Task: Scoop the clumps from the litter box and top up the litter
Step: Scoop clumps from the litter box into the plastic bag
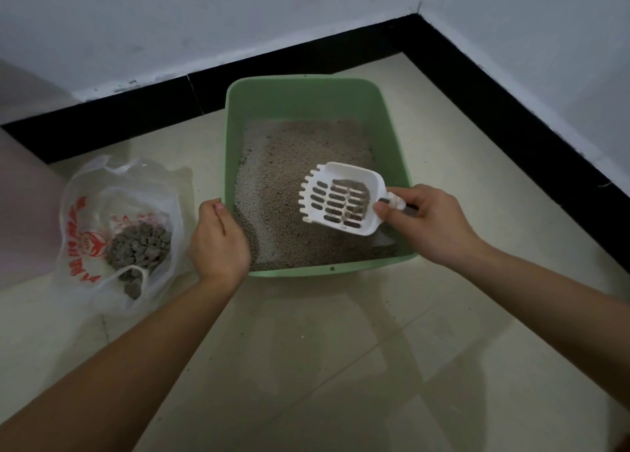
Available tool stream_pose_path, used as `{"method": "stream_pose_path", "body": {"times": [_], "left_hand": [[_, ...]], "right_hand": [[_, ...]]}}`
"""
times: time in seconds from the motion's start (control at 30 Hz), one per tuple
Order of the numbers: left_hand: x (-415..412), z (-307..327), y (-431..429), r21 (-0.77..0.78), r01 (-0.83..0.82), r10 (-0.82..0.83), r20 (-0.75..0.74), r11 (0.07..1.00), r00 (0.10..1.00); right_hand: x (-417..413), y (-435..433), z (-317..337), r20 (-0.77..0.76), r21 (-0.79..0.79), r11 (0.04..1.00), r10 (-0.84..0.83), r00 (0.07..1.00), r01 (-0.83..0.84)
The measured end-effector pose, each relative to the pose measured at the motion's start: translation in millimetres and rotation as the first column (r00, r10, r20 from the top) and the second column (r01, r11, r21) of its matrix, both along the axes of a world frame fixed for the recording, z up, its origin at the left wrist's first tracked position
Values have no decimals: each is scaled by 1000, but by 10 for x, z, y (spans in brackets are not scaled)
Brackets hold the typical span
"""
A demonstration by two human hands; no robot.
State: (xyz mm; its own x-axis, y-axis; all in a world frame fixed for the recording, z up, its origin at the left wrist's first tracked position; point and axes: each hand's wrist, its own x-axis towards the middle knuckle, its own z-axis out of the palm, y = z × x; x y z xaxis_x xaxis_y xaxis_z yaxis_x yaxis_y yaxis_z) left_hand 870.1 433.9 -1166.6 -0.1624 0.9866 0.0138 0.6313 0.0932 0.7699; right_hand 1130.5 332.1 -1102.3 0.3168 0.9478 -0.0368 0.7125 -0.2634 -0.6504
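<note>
Rim: litter box (306, 100) is gripped at its near-left corner by the left hand (218, 237).
Tool: scoop (341, 199) handle is pinched by the right hand (426, 220); its slotted head is held over the litter (289, 151), left of that grip.
Waste: clumps (139, 247) are piled in the bag (85, 213), outboard of the left grip.
Remaining: sifting is judged nearly finished; top-up is not yet begun.

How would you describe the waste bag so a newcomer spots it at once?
Find the green litter box on the floor. Just left of it, beside the left hand, lies the bag. It is the only clear plastic thing, printed red and holding grey clumps.
</note>
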Motion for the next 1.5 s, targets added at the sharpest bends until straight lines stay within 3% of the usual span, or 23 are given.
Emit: {"method": "stream_pose_path", "body": {"times": [0.4, 0.57, 0.67, 0.77, 0.9, 1.03, 1.17, 1.5], "left_hand": [[-2, 4, -3, -3, 1, -1, 2, 1000, 1000], [-7, 21, -12, 0, 7, -7, 7, 1000, 1000], [-7, 28, -18, 1, 7, -7, 11, 1000, 1000], [6, 29, -12, -3, -3, 3, 7, 1000, 1000], [-1, 19, -8, -3, -11, 11, -8, 1000, 1000], [4, 10, 3, -3, -9, 9, -10, 1000, 1000], [-3, 2, 5, 0, -7, 7, -11, 1000, 1000], [14, 6, -4, -5, 1, -1, -2, 1000, 1000]], "right_hand": [[93, 34, -17, 124, -8, 999, 48, 991, -47], [157, 34, 63, 81, 13, 1000, -7, 997, 6], [246, 36, 121, 173, -63, 994, 101, 980, -91], [338, 40, 189, 429, -163, 954, 299, 852, -252], [417, 84, 229, 719, -282, 890, 443, 536, -358], [379, 186, 260, 800, -303, 855, 468, 375, -421], [318, 259, 249, 806, -376, 821, 518, 285, -430], [128, 526, 12, 643, -443, 775, 625, 442, -451]]}}
